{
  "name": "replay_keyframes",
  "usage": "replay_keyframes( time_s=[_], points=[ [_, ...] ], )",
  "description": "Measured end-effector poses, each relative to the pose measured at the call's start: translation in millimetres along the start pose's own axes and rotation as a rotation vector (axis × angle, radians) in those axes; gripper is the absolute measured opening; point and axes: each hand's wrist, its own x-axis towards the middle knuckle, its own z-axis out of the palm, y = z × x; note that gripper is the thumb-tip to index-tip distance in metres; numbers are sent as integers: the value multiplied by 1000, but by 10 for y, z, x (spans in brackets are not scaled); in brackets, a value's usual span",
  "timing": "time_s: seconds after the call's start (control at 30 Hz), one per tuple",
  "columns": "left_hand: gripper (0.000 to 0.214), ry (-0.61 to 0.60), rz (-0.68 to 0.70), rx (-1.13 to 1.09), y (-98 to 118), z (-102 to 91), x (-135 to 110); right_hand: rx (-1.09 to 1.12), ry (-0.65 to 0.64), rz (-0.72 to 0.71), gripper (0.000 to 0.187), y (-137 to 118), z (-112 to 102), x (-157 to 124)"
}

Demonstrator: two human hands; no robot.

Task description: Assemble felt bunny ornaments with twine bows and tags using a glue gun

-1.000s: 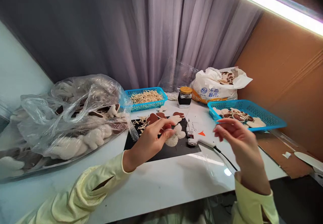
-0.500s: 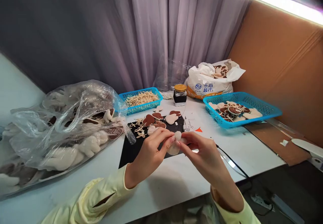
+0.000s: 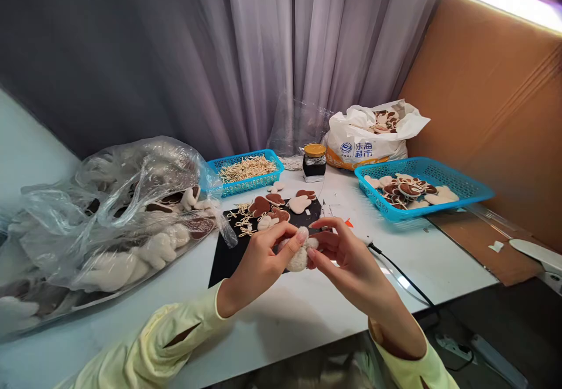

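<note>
Over the front of a black mat (image 3: 226,257), my left hand (image 3: 266,260) and my right hand (image 3: 353,263) both pinch a fuzzy white plush piece (image 3: 298,261) with rounded lobes. My left thumb lies across its upper part. The right thumb and fingers close on its right side, and they hide part of it. Just beyond my hands, brown-faced plush pieces (image 3: 260,206) and a white plush piece (image 3: 300,203) lie on the mat. Several small cream cord bows (image 3: 244,220) are scattered at the mat's left.
A clear plastic bag (image 3: 118,202) of plush pieces fills the left. Behind stand a blue basket (image 3: 228,189) of cords, a lidded jar (image 3: 314,164) and a white shopping bag (image 3: 377,143). Another blue basket (image 3: 465,187) is at right. A black cable (image 3: 404,278) crosses the table's right side.
The plush piece has been turned in my fingers, so more of its lobed body shows. My left thumb has moved onto it, and my right index finger has lifted.
</note>
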Motion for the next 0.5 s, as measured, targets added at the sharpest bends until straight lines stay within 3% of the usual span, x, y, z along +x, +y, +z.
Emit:
replay_keyframes(
  time_s=[0.5],
  points=[
    [29,40,62,75,15,-13,5,16,18,63,20,39,40,22]
  ],
)
